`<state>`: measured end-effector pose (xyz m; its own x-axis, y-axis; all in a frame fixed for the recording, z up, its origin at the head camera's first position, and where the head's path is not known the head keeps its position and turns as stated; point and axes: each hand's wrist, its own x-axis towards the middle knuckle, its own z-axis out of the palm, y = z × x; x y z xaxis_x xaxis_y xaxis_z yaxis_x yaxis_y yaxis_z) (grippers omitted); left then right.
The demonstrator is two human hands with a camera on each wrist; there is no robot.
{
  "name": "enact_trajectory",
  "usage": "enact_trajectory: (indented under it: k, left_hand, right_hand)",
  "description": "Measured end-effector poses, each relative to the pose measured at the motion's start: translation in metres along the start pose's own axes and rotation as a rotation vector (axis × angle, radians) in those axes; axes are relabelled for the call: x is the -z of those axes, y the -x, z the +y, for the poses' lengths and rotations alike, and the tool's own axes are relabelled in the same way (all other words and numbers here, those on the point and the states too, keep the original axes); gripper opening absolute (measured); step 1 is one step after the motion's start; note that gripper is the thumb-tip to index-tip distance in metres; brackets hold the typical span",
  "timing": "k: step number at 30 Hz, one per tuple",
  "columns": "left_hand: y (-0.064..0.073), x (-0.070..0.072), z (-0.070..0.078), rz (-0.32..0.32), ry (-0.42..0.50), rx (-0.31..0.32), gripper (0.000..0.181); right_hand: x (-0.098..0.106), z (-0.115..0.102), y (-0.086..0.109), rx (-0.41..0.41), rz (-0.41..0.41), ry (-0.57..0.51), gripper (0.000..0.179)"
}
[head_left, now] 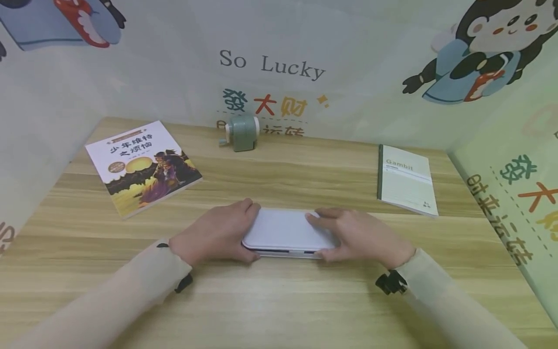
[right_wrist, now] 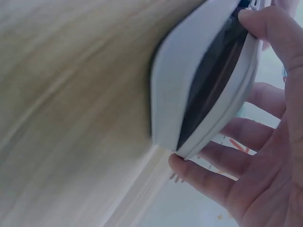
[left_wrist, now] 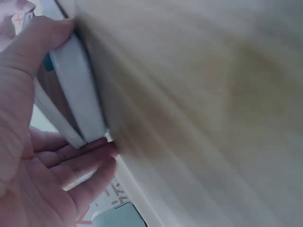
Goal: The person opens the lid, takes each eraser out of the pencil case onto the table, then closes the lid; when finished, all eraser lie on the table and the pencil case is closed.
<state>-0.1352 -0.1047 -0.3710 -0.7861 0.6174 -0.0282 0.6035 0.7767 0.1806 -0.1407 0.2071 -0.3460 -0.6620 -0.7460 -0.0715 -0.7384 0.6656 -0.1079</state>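
A white pencil case [head_left: 287, 230] with rounded corners lies flat on the table, centred in front of me. Its lid stands a little apart from the base along the front, and a dark gap [right_wrist: 213, 78] shows in the right wrist view. My left hand [head_left: 220, 232] holds the left end, thumb at the front and fingers at the back corner. At the right end my right hand [head_left: 359, 235] grips the case, its thumb at the front edge by the gap and its index finger on top. In the left wrist view a bit of teal [left_wrist: 49, 62] shows inside the gap.
A book [head_left: 144, 169] with an illustrated cover lies at the left. A green hand-crank pencil sharpener [head_left: 243, 133] stands at the back by the printed wall sheet [head_left: 348, 111]. On the right lies a pale notebook [head_left: 407, 182] with a dark spine. The table [head_left: 279, 305] has wood grain.
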Motion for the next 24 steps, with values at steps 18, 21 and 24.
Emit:
enact_trajectory:
  k: [18, 21, 24]
  left_hand:
    - [0.006, 0.007, -0.011, -0.092, 0.305, 0.09, 0.09]
    - [0.008, 0.007, -0.012, -0.078, 0.321, 0.101, 0.087]
    - [0.009, 0.007, -0.012, -0.084, 0.349, 0.128, 0.087]
  right_hand:
    - [0.006, 0.007, 0.007, -0.033, -0.011, -0.075, 0.071]
    - [0.007, 0.008, 0.008, -0.027, 0.003, -0.102, 0.069]
    - [0.008, 0.011, 0.01, -0.013, 0.028, -0.146, 0.064]
